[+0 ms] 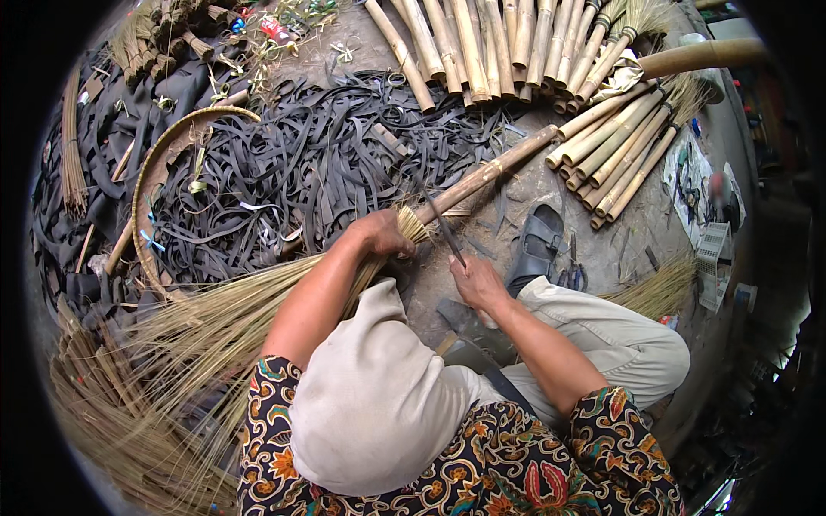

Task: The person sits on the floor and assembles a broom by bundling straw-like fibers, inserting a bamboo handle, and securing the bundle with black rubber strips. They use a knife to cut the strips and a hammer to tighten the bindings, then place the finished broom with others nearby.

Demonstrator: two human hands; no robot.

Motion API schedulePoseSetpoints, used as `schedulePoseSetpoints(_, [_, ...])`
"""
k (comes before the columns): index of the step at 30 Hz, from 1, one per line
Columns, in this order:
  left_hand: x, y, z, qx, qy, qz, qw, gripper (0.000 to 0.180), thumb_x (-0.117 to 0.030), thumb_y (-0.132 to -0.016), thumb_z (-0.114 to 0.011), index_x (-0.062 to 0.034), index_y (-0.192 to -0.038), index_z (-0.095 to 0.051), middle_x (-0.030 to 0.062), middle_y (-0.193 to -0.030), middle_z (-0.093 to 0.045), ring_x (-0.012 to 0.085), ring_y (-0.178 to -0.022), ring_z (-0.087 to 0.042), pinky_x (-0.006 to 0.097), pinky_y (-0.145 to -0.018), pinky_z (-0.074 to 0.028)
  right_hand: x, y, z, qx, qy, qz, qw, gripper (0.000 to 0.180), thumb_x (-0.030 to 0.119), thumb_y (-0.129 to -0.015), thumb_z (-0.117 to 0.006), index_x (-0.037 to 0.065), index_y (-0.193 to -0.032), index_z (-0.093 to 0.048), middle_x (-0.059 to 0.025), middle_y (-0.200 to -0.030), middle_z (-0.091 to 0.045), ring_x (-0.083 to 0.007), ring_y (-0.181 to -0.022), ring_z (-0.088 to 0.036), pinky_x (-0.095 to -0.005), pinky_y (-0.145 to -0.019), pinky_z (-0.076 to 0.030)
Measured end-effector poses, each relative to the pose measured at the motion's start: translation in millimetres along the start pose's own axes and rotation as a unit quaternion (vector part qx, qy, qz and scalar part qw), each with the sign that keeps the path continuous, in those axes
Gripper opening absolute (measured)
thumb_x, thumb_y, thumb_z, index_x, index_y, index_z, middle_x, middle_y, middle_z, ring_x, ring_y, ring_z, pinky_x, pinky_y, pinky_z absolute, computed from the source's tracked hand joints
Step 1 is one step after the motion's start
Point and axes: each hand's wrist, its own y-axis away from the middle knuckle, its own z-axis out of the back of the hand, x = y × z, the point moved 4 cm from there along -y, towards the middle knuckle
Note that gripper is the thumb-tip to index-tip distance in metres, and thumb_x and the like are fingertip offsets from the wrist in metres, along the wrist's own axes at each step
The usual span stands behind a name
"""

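Note:
My left hand (385, 234) is closed around the cut end of a sheaf of thin straw-coloured stalks (232, 310), which fans out to the lower left. Against that end lies a bamboo pole (499, 168), slanting away to the upper right. My right hand (480, 284) grips the near end of a long, narrow dark strip (446, 230). Its far part crosses the pole just beyond the stalks; whether it is a blade or rubber, I cannot tell. My left fingers are partly hidden by the stalks.
Tangled black rubber strips (318, 155) spread across the ground beside a round woven tray rim (142, 198). Bamboo poles (482, 52) lie in rows at the back, with a tied bundle (615, 155) at the right. Pliers (573, 273) lie near my sandalled foot (540, 241).

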Motion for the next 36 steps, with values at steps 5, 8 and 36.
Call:
schedulePoseSetpoints(5, [-12.7, 17.3, -12.2, -0.174, -0.119, 0.053, 0.976, 0.063, -0.038, -0.075, -0.087, 0.0012, -0.116, -0.062, 0.0271, -0.106, -0.075, 0.0410, -0.099, -0.074, 0.049, -0.087, -0.059, 3.4, -9.5, -11.6, 0.026, 0.048, 0.067, 0.996, 0.042, 0.037, -0.108, -0.048, -0.002, -0.105, -0.064, -0.0358, -0.098, -0.067, -0.0563, -0.102, -0.063, -0.0608, -0.086, -0.049])
schedulePoseSetpoints(8, [-11.8, 21.4, -12.1, -0.193, -0.160, 0.091, 0.964, 0.066, -0.040, -0.075, -0.088, 0.0014, -0.120, -0.061, 0.0285, -0.111, -0.075, 0.0433, -0.102, -0.074, 0.050, -0.089, -0.059, -3.6, -13.5, -9.5, 0.020, -0.041, -0.009, 0.999, 0.042, 0.038, -0.108, -0.048, -0.002, -0.105, -0.064, -0.0350, -0.099, -0.067, -0.0562, -0.101, -0.063, -0.0604, -0.086, -0.049])
schedulePoseSetpoints(36, [23.0, -5.9, -8.1, 0.044, 0.077, 0.028, 0.996, 0.051, -0.042, -0.073, -0.090, -0.0054, -0.106, -0.078, 0.0108, -0.099, -0.080, 0.0238, -0.093, -0.073, 0.039, -0.084, -0.057, 2.8, -15.7, -13.4, 0.062, 0.059, 0.104, 0.991, 0.046, 0.040, -0.108, -0.048, -0.003, -0.106, -0.063, -0.0353, -0.098, -0.067, -0.0557, -0.098, -0.063, -0.0576, -0.084, -0.049])
